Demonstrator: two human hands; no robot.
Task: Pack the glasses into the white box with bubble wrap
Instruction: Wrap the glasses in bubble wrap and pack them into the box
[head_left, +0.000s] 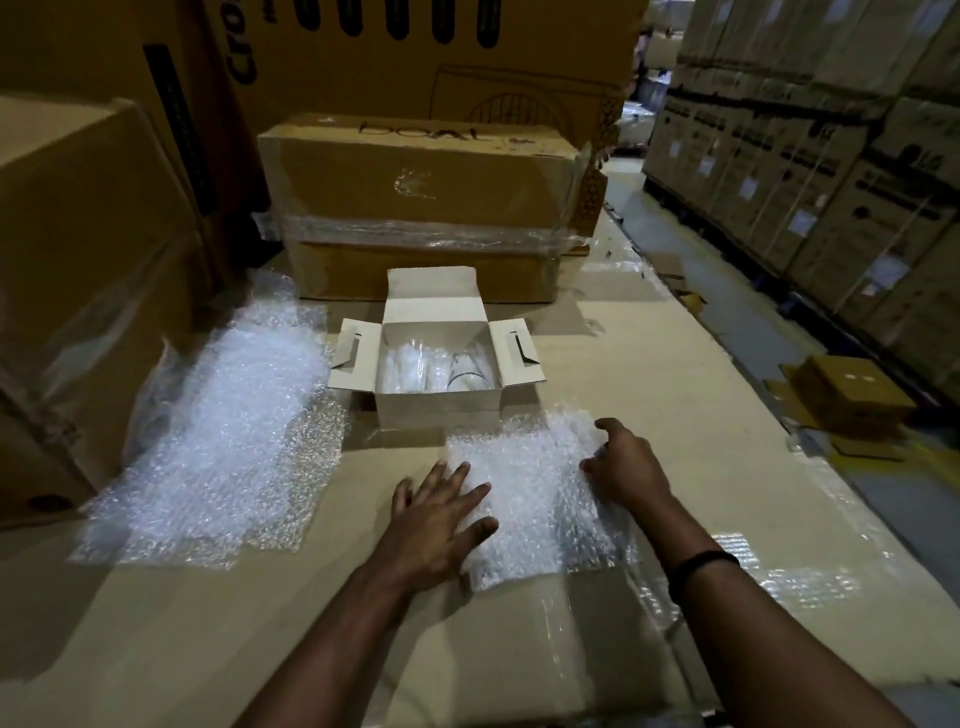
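Head view: the white box (439, 410) stands open in the middle of the cardboard-covered desk (156, 623), its flaps spread left, right and far. The glasses (462, 369) are inside it, clear and hard to count; at least one shows plainly at the right side.

Just near of the box lies a small bubble wrap sheet (530, 499). The left hand (441, 519) presses flat on its left part, fingers spread and its grip released. The right hand (623, 467) curls its fingers over the sheet's right edge, its grip apparently pinching it. Whether a glass lies under the sheet cannot be told.

A larger bubble wrap sheet (223, 441) is spread to the left, and a taped brown carton (415, 182) stands far of the box.

The risks, as I judge them:
- The sheet is light and slippery, so it may slide or bunch if the flat hand lifts too soon.
- The glasses appear to stand bare and close together in the box, so pushing wrap in hard could knock them against each other.
- The box's near wall touches the sheet, so a tug could shift the box.
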